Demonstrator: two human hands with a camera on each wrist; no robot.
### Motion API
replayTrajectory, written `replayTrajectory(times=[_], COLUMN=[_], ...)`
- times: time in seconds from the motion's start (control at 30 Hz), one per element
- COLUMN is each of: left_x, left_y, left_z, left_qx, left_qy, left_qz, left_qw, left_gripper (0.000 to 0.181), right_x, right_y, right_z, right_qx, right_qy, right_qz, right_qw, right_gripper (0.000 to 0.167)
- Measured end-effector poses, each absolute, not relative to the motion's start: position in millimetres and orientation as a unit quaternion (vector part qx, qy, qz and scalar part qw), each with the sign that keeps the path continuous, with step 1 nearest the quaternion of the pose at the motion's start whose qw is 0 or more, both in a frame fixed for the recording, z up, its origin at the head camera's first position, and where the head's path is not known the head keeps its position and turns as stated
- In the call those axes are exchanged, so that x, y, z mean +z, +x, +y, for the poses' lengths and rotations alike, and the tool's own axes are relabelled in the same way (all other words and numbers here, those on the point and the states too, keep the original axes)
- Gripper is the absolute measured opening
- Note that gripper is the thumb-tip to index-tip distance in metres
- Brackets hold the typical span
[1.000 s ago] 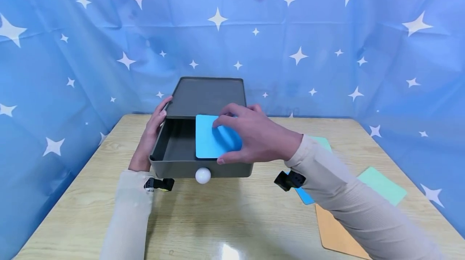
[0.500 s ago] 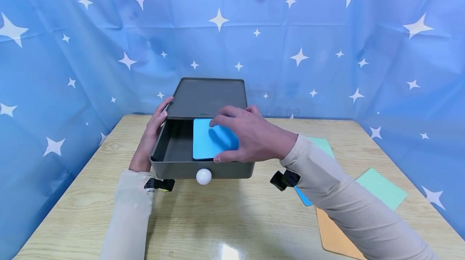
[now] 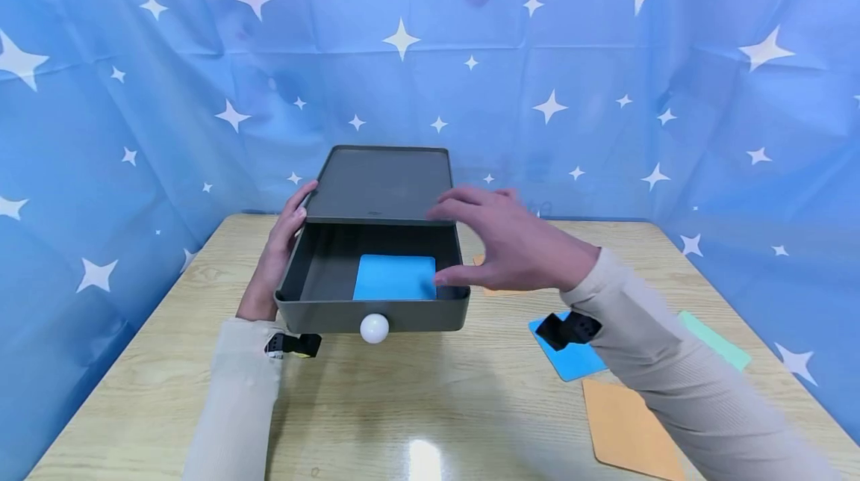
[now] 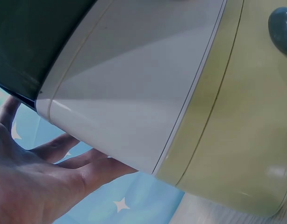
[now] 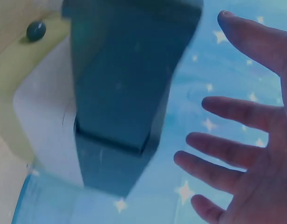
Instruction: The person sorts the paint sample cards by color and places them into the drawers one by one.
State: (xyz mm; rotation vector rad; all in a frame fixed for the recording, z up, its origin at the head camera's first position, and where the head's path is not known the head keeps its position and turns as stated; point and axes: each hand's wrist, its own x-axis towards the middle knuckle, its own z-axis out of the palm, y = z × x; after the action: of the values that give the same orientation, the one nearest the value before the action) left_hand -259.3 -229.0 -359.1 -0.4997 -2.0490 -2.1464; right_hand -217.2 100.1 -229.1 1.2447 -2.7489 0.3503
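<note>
A dark grey drawer [image 3: 298, 314] with a white knob [image 3: 374, 328] stands pulled out from under a grey top [image 3: 381, 182]. Flat inside it lies a blue card [image 3: 394, 277]. My left hand [image 3: 274, 261] rests along the unit's left side; in the left wrist view the hand [image 4: 45, 179] has its fingers extended beside the white and yellow side wall [image 4: 125, 93]. My right hand [image 3: 517, 243] hovers at the drawer's right edge, holding nothing. The right wrist view shows this hand [image 5: 255, 149] with spread fingers, apart from the unit.
On the wooden table [image 3: 403, 391], to the right, lie another blue card [image 3: 572, 361], an orange card [image 3: 628, 429] and a green card [image 3: 715, 339] partly under my sleeve. Another orange piece [image 3: 504, 291] shows below my right hand. A blue star-patterned cloth [image 3: 497, 18] hangs behind.
My right hand has let go of the blue card and moved right. The card has dropped flat into the drawer. My left hand has stayed at the unit's side.
</note>
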Motion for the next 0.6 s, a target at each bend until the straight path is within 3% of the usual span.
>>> replayTrajectory(times=[0.27, 0.6], left_x=[-359.0, -359.7], left_y=[-262.1, -259.4], left_z=[-228.4, -228.7], left_qx=[-0.703, -0.713], left_qy=[-0.171, -0.166], left_qz=[-0.686, -0.677], left_qw=[0.074, 0.070], left_gripper=[0.053, 0.053], right_x=[-251.2, -336.2], right_y=[-225.0, -225.1], right_z=[160.6, 223.5], right_qx=[0.102, 0.080], right_qy=[0.336, 0.245], right_qz=[-0.934, -0.966], right_qw=[0.059, 0.020], right_gripper=[0.061, 0.065])
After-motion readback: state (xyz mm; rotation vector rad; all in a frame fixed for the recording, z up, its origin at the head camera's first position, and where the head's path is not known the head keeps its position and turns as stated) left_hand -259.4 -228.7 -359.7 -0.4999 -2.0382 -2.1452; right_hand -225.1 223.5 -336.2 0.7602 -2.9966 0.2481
